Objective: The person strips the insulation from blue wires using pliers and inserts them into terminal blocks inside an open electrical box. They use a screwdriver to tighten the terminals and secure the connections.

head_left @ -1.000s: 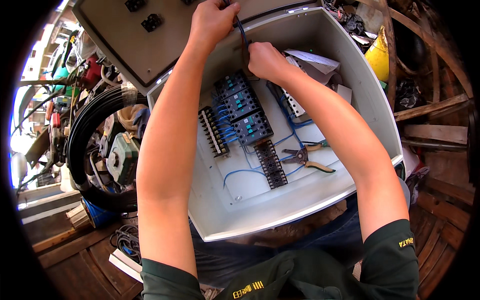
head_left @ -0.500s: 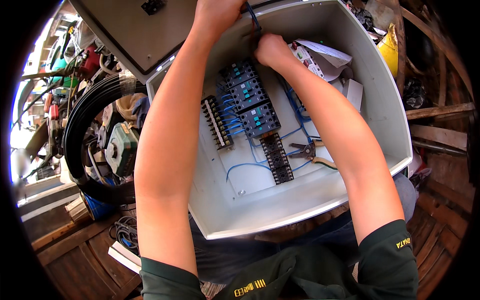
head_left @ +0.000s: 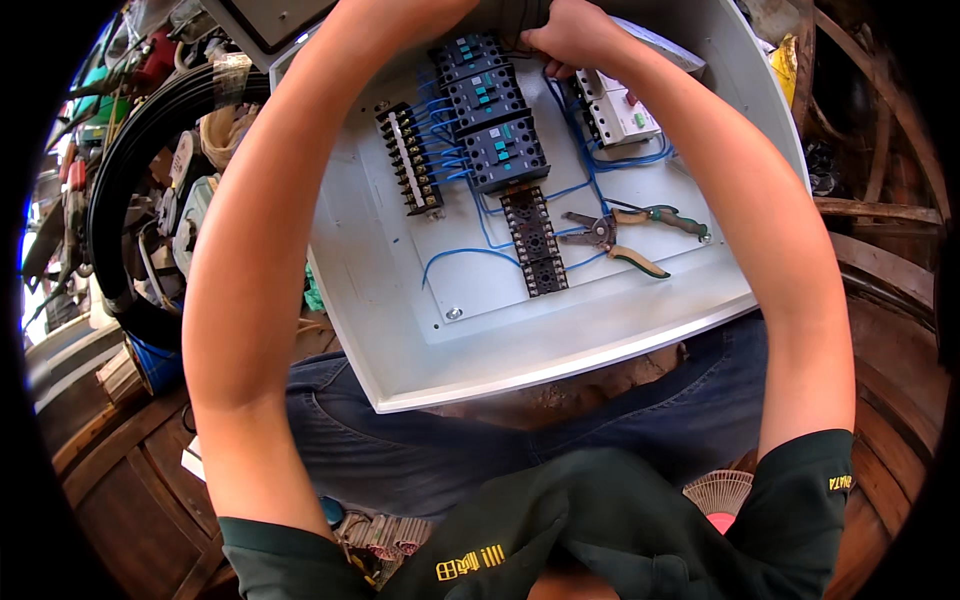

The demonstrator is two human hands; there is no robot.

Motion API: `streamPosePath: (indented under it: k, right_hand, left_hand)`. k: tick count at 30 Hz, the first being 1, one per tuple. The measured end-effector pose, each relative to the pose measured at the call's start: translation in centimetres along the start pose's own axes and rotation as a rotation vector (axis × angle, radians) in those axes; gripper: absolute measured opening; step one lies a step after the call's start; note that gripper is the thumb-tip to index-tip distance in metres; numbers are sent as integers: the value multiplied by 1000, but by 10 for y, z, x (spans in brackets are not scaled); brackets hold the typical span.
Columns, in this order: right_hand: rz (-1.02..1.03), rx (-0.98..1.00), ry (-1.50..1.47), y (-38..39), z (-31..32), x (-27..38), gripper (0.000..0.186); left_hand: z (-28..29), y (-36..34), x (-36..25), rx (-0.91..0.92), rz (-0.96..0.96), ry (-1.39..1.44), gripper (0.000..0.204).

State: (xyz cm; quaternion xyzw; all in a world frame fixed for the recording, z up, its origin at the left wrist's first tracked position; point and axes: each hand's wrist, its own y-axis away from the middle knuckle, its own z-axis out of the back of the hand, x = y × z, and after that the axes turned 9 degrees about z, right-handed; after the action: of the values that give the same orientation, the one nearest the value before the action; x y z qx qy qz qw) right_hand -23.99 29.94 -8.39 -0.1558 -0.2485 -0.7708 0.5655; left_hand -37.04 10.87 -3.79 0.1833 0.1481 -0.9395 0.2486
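Observation:
A grey metal enclosure (head_left: pixel 530 385) sits tilted in front of me, across my lap. My left hand (head_left: pixel 425 8) is at the top edge of the picture, its fingers cut off. Beside it, over the far part of the box, my right hand (head_left: pixel 578 34) has its fingers closed around dark wires (head_left: pixel 517 16). Just below the hands stands a column of black contactors (head_left: pixel 492 100). Blue wires (head_left: pixel 436 135) run from them to a terminal strip (head_left: pixel 408 160). Black relay sockets (head_left: pixel 535 243) continue the column toward me. White circuit breakers (head_left: pixel 622 112) are near my right forearm.
Wire strippers (head_left: pixel 605 235) lie open in the box beside the sockets. A loose blue wire (head_left: pixel 470 252) curves over the mounting plate. Left of the box are a black cable coil (head_left: pixel 105 210) and cluttered tools. Wooden boards (head_left: pixel 880 210) stand to the right.
In the picture the box has shifted up and left, showing more of my lap. My left hand has mostly left the upper edge. The strippers and breakers are less covered by my right arm.

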Motion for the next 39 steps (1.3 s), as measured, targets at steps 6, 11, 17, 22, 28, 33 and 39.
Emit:
streamPosePath:
  k: [6,11,17,22,28,33,39]
  right_hand:
    - [52,306,-90,135,86,33,35]
    - [123,172,-132,183,91,59,30]
    - [720,1306,54,283,41,78,34]
    - [190,1207,130,304,-147,20,46]
    - [-135,230,-408,258,-304,-17,37]
    - [-149,361,-891,331,-261,19,30]
    - [481,220,-609,414,-98,69,9]
  left_hand:
    - [62,141,-97,211,238,103,43]
    - [62,195,-107,479,407,104,34]
    - [62,233,-136,454,204,116,38]
    - [68,238,-150,316,147,145,34]
    - [76,253,-168,227,175,197,30]
    - [66,275,-166,565,127,514,22]
    - [16,312,-199,1119,240,386,60]
